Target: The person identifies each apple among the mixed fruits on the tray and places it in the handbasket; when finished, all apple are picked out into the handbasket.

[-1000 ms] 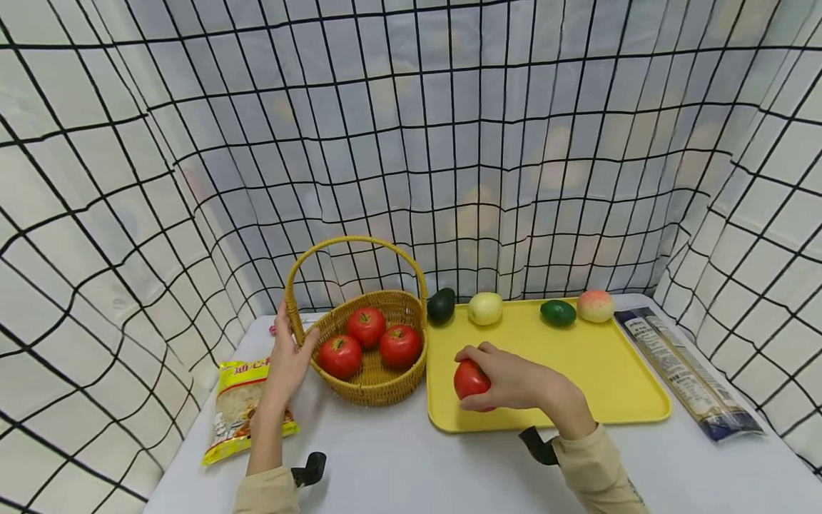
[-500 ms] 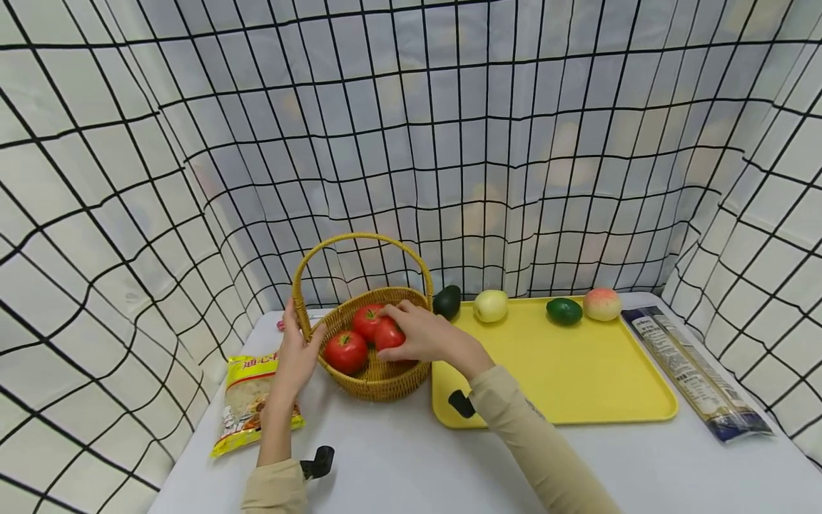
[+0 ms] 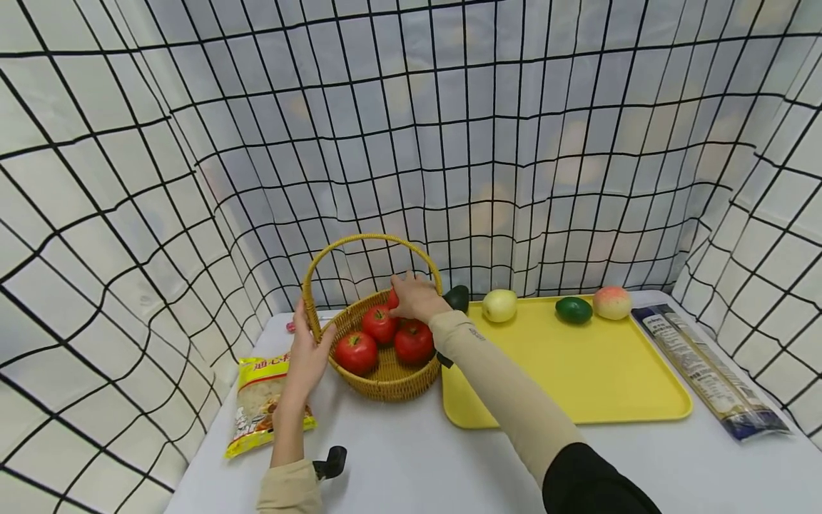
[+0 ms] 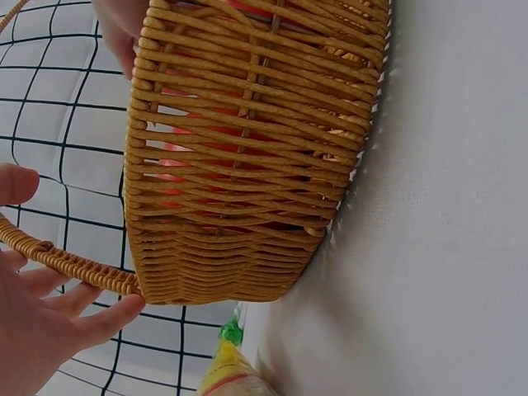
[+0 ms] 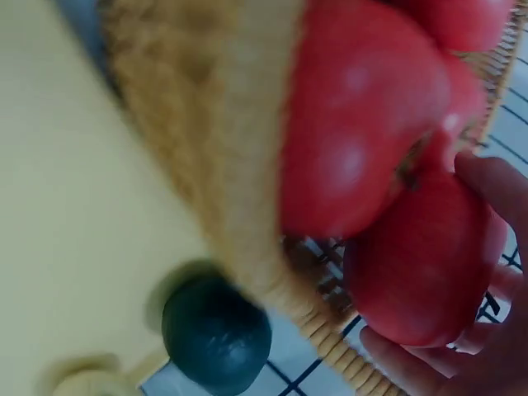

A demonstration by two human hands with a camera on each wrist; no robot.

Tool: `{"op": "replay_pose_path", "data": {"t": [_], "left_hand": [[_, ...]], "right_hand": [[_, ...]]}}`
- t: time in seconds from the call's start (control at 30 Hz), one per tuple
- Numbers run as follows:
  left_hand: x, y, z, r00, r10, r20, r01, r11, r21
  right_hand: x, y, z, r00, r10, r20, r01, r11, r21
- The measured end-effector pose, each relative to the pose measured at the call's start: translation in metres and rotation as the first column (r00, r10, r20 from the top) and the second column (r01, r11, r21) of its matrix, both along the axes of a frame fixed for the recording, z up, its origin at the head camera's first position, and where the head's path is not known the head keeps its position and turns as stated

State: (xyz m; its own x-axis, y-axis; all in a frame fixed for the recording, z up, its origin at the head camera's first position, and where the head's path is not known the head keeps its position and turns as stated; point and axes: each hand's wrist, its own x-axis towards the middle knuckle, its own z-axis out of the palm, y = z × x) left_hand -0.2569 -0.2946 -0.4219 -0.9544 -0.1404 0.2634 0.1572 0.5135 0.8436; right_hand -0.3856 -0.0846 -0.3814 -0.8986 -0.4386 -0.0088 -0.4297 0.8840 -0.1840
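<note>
A wicker basket (image 3: 379,389) with a tall arched handle stands on the table, with three tomatoes (image 3: 356,353) lying in it. My left hand (image 3: 310,357) is at the basket's left side, its fingers straight and spread against the foot of the handle. In the left wrist view the thumb stands apart on the other side of the handle. My right hand (image 3: 416,296) is over the far right of the basket. It grips another tomato (image 5: 425,256), mostly hidden by the hand in the head view, with thumb and fingers around it. In the right wrist view this tomato overlaps its neighbour (image 5: 363,115).
Right of the basket lies a yellow tray (image 3: 578,378). Along its back edge are a dark avocado (image 3: 457,298), a pale yellow-green fruit (image 3: 499,305), a green fruit (image 3: 574,310) and a peach (image 3: 612,303). A long package (image 3: 709,371) lies right, a yellow food bag (image 3: 260,407) left.
My right hand has carried the tomato from the tray leftward, over the front of the basket, to its far right part. My left hand stays at the handle.
</note>
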Motion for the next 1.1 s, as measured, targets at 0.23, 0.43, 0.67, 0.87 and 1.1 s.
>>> {"op": "replay_pose_path", "data": {"t": [0.23,0.43,0.67,0.87,1.1], "left_hand": [[-0.002,0.002,0.001,1.0,0.003,-0.003,-0.003,1.0,0.0],[-0.002,0.0,-0.001,1.0,0.008,0.009,-0.008,1.0,-0.01],[-0.001,0.001,0.0,1.0,0.0,0.013,0.0,1.0,-0.01],[0.0,0.002,0.001,1.0,-0.002,0.018,0.002,1.0,-0.003],[0.001,0.001,0.0,1.0,0.011,0.023,-0.011,1.0,-0.015]], "right_hand": [[0.001,0.004,0.002,0.999,-0.01,0.053,0.01,1.0,0.004],[0.005,0.003,0.002,0.989,-0.028,0.147,0.03,0.999,-0.01],[0.009,0.0,0.002,0.984,-0.059,0.166,0.049,0.997,0.063],[0.017,0.002,-0.003,0.998,-0.034,0.05,0.029,0.995,0.099],[0.043,0.003,-0.018,0.985,0.026,-0.172,0.015,0.972,0.236]]}}
